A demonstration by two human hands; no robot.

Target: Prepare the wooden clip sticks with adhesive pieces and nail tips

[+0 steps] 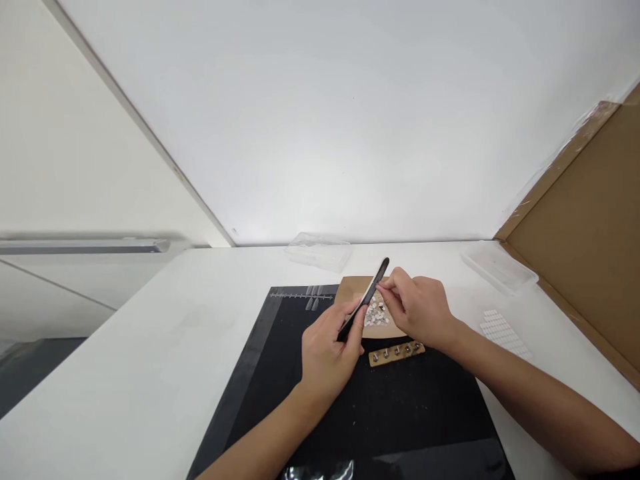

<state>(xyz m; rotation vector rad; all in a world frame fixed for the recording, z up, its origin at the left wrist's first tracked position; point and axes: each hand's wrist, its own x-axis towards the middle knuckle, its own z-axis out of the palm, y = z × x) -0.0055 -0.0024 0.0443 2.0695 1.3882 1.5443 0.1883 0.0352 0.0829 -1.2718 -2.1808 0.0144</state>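
My left hand [326, 345] is closed around the lower part of a slim dark nail file [371, 291], which is tilted up to the right. Thumb and fingertips of my right hand [423, 305] are pinched together against the file's side; whatever small thing they hold is hidden. Beneath both hands lies a brown sheet of paper [349, 289] with small white and silvery pieces [377, 315] scattered on it. Just in front of the paper is a gold-coloured strip [397, 354] carrying several metal studs.
A black mat [285, 380] covers the white table's middle, with clear nail tips [312, 304] at its far left. A clear plastic lid [319, 251] lies behind. On the right are a clear tray [500, 267], a sheet of white tabs [505, 335] and a cardboard panel [585, 227].
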